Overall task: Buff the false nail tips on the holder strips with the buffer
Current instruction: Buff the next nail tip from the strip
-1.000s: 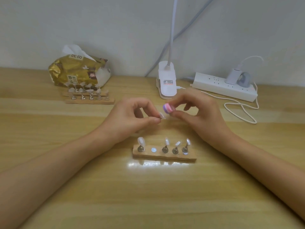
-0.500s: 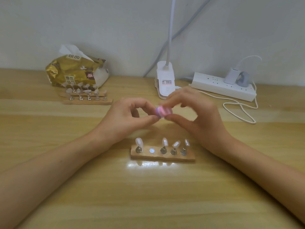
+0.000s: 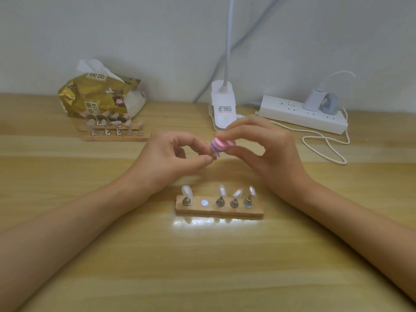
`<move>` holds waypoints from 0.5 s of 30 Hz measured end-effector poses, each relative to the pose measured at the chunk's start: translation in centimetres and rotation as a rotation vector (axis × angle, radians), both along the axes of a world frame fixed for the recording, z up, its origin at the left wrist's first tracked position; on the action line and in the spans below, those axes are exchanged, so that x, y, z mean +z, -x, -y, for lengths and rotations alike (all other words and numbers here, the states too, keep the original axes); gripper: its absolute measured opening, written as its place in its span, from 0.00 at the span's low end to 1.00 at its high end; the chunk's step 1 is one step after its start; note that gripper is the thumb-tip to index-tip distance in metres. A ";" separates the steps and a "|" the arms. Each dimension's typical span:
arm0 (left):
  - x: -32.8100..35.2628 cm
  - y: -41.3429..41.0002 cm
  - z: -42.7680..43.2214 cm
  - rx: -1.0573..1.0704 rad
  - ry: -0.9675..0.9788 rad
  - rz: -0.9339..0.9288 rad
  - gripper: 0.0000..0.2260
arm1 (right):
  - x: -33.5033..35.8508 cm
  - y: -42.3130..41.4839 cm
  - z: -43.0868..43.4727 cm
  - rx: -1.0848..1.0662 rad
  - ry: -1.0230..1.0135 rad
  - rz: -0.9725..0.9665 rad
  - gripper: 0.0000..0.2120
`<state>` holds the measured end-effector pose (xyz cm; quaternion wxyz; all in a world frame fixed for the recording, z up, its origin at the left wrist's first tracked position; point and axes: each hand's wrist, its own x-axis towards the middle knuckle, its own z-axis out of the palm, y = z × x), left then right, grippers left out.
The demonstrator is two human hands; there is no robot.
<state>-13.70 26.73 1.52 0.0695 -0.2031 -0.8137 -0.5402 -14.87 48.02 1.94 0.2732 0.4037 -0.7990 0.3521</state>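
Buffing station, one moment, itemised.

1. Key relation: the buffer [image 3: 219, 144] lies directly to the right of, and slightly above, the nail tip [image 3: 215, 155]. The two appear to touch, above the bench [image 3: 202, 266] and beyond the near holder strip [image 3: 219, 210]. The buffer's long axis runs roughly left to right, with its striped pink, purple and white end facing the left hand [image 3: 171, 158]. Both hands are at the contact point, neither clearly nearer. Judgement: the stroke to come depends on that end face staying on the tip.

2. Left-hand grip: thumb and forefinger are pressed together on the nail tip or its small stand. Which of the two cannot be told, as the piece is mostly hidden. The other fingers are curled.

3. Right hand [image 3: 267, 152]: thumb below and fingertips above, clamped on the buffer, whose far part is covered by the fingers.

4. Near holder strip: a wooden bar flat on the bench, near the camera side of both hands. Four tips stand on metal pegs. The second place from the left shows only a bare disc [image 3: 204, 202], presumably the seat of the tip in hand.

5. Far holder strips [image 3: 116, 137]: at the back left, well apart from the hands, carrying more tips.

6. Other items: tissue pack [image 3: 99, 97], lamp clip base [image 3: 222, 106] and power strip [image 3: 301, 115], all along the wall.
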 end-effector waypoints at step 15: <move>0.0 0.0 0.1 -0.013 -0.020 0.014 0.10 | 0.0 -0.4 0.7 0.051 -0.010 -0.029 0.07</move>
